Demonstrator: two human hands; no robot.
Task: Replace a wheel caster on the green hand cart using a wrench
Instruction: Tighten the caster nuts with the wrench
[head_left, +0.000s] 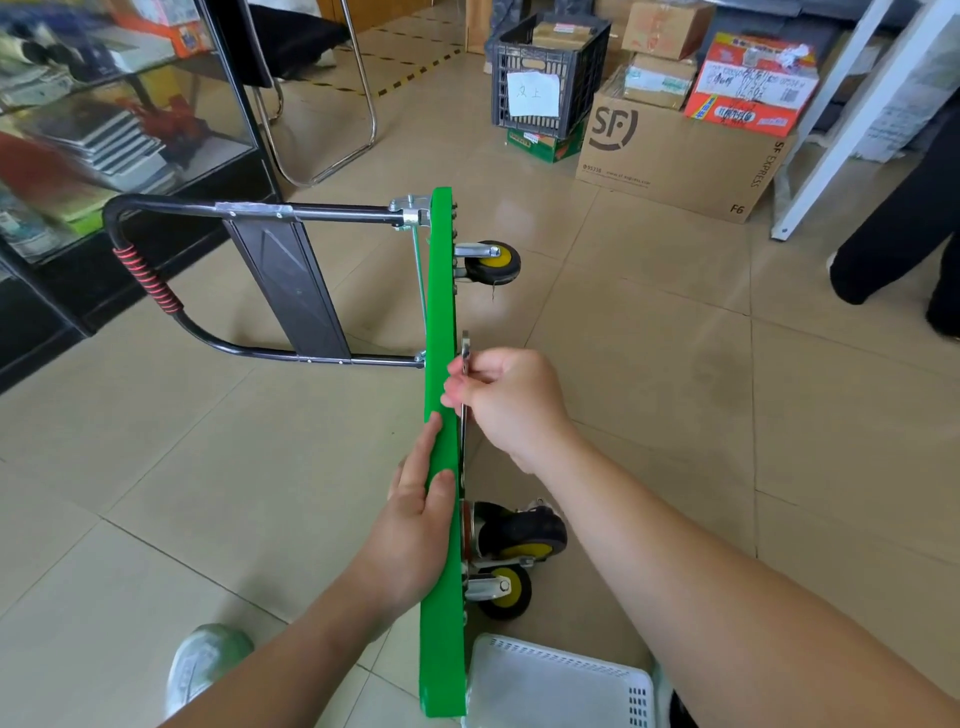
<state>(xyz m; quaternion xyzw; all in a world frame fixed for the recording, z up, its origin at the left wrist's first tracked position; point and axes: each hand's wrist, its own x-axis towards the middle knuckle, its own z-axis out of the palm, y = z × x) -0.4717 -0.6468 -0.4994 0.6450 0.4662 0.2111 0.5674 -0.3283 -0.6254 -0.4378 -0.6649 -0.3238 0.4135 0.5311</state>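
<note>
The right grip (498, 400) is clamped on a slim wrench (465, 347), pinching it upright against the underside of the green hand cart (441, 291). The left grip (415, 514) lies on the deck's other face, fingers straight and apart. The cart stands on edge on the tiled floor (208, 467). Two casters (519, 535) stick out near the wrists, with another caster (493, 262) farther along. A white basket (561, 680) sits just beside the near end.
</note>
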